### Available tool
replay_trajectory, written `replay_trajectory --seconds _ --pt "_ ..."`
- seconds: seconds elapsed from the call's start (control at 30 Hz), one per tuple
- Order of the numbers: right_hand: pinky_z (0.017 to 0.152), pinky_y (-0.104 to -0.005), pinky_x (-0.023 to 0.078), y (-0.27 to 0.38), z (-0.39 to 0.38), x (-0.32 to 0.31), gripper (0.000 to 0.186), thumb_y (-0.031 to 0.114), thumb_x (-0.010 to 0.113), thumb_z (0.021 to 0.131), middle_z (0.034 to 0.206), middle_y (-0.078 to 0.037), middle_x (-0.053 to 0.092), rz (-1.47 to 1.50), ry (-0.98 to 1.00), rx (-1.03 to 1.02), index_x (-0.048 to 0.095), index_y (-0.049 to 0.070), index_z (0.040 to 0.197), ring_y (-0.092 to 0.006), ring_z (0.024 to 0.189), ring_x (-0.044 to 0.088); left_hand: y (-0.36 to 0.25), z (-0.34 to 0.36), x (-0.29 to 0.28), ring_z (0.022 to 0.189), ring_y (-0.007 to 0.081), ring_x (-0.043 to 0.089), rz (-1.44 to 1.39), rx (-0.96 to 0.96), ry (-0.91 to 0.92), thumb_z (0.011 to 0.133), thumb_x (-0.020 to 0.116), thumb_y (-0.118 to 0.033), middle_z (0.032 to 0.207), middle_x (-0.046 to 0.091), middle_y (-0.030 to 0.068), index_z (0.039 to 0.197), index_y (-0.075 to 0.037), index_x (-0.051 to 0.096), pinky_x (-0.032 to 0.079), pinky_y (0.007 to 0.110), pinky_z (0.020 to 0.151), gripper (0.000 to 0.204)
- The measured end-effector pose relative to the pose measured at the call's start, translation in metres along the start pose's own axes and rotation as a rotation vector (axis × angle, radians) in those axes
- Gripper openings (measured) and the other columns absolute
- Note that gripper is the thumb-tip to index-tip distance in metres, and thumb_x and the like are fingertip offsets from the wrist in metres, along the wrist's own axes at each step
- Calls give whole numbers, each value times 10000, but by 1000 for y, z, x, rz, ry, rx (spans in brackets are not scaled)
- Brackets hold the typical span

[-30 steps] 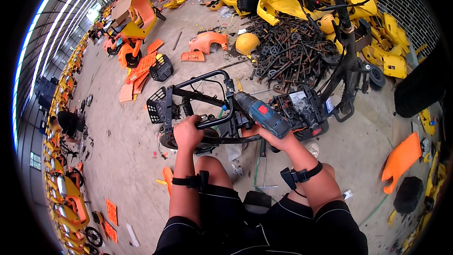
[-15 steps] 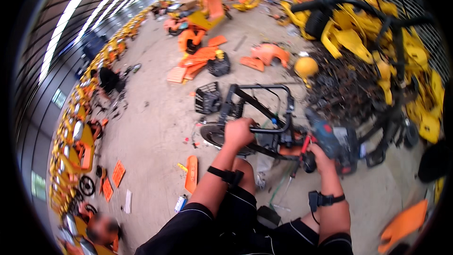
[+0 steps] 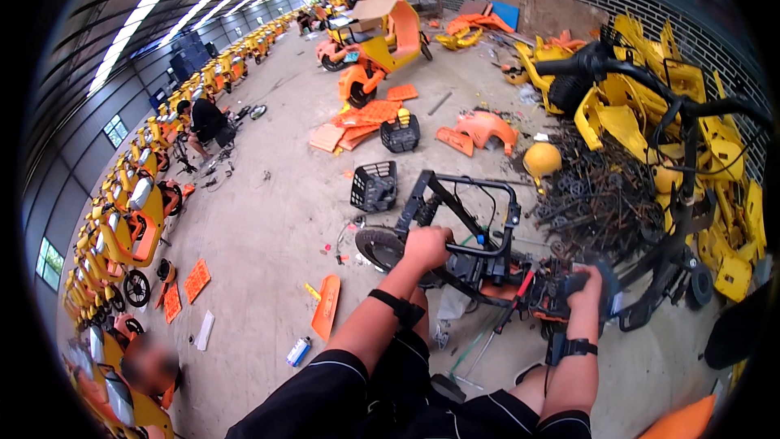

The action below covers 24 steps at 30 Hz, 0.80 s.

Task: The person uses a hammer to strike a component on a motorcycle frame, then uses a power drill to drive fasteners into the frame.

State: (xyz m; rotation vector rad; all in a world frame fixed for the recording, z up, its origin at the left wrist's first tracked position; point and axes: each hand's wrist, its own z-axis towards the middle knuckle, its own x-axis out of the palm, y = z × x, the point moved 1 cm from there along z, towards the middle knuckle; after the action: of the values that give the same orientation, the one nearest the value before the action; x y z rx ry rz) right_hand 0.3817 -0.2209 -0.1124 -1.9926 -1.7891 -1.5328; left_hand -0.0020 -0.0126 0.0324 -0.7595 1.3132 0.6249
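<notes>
My left hand (image 3: 426, 248) is closed on the black tube of a partly stripped two-wheeler frame (image 3: 508, 215), whose rear wheel (image 3: 375, 245) lies to its left. My right hand (image 3: 583, 284) is curled on a cordless drill (image 3: 599, 297), now dark and partly hidden at the frame's right end. A red-handled tool (image 3: 520, 289) slants beside that hand. A black handlebar (image 3: 589, 63) rises at the upper right.
A heap of rusty metal parts (image 3: 589, 195) and piled yellow panels (image 3: 731, 260) fill the right. Orange panels (image 3: 195, 276) and a black basket (image 3: 372, 187) lie on the floor. Yellow scooters (image 3: 138, 228) line the left, where another person (image 3: 207, 122) crouches.
The view has swung up and round, showing more of the hall. My right hand has moved rightward and down with the drill. My left hand stays on the frame.
</notes>
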Motion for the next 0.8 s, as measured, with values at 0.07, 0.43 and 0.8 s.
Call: replay_trajectory --seconds 0.07,0.43,0.8 --pt "874 -419 535 8 4 -12 154 219 617 823 842 -64 668 41 -34 60 608 66 841 -273 814 639 2 0 9 895 301 721 -24 13 -29 725 736 -230 907 737 72 963 -192 758 548 436 794 241" --pt "930 -430 567 46 47 -30 215 281 650 893 1069 -41 719 267 -198 -22 645 136 1051 -237 988 712 -2 -4 -1 850 310 720 -30 -4 -17 731 729 -215 875 744 77 899 -163 734 523 436 784 176" --pt "857 -392 527 41 66 -22 243 337 563 933 1074 3 733 244 -339 0 675 170 1069 -212 998 696 2 -2 9 911 315 713 -41 -2 -66 725 750 -213 945 740 74 1045 -177 713 527 442 820 324"
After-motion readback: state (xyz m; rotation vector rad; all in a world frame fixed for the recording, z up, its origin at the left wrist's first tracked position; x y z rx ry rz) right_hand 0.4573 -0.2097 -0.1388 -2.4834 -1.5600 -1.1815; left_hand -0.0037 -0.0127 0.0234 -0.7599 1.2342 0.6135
